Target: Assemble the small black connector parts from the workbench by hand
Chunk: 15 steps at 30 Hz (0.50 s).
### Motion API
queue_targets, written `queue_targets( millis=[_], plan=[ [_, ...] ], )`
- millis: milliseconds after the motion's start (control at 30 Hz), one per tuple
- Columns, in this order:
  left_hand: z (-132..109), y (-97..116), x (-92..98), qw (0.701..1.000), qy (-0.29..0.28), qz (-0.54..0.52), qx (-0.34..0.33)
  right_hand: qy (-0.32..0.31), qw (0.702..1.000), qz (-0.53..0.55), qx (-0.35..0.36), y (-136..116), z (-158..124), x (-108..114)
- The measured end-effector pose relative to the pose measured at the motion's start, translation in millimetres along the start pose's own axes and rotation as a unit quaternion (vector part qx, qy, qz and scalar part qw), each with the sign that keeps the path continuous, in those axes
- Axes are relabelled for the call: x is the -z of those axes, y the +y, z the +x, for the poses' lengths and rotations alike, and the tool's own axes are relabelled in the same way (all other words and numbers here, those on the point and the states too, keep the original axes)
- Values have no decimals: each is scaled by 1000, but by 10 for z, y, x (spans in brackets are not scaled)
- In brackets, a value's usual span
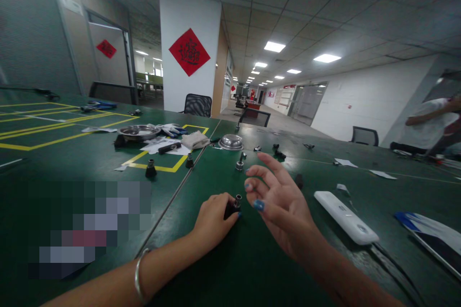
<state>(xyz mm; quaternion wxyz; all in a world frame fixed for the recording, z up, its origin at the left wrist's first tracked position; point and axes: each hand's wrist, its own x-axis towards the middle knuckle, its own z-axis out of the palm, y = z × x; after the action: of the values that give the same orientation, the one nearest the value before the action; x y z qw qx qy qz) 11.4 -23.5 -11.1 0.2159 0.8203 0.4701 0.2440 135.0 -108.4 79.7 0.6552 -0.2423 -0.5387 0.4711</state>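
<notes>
My left hand [216, 213] is closed around a small black part with a shiny metal tube on top [238, 200], upright on the green table [173, 259]. Just to its right, my right hand [279, 196] is raised with fingers apart and loosely bent; nothing shows in its grasp. Beyond its fingertips stands a small round metal fitting [239, 166]. Two similar black parts with metal tops, one nearer [151, 169] and one farther [189, 161], stand to the left. A dark piece [298, 181] is partly visible behind my right hand.
A metal bowl [139, 130], gloves [173, 129], and a beige cloth [195, 139] lie at the back left. An upturned metal dish [231, 141] sits at the back centre. On the right are a white power strip [345, 217] with its cable and a blue-white packet [435, 235]. A person [430, 120] is at far right.
</notes>
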Motion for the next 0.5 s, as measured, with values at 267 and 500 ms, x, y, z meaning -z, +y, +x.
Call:
queue_targets(
  millis=[267,500],
  plan=[
    [21,1,61,996,63,-63,4,158,902,-375,143,912,223,780],
    [292,-187,179,997,-59,20,-49,67,968,-241,6,1208,161,858]
  ],
)
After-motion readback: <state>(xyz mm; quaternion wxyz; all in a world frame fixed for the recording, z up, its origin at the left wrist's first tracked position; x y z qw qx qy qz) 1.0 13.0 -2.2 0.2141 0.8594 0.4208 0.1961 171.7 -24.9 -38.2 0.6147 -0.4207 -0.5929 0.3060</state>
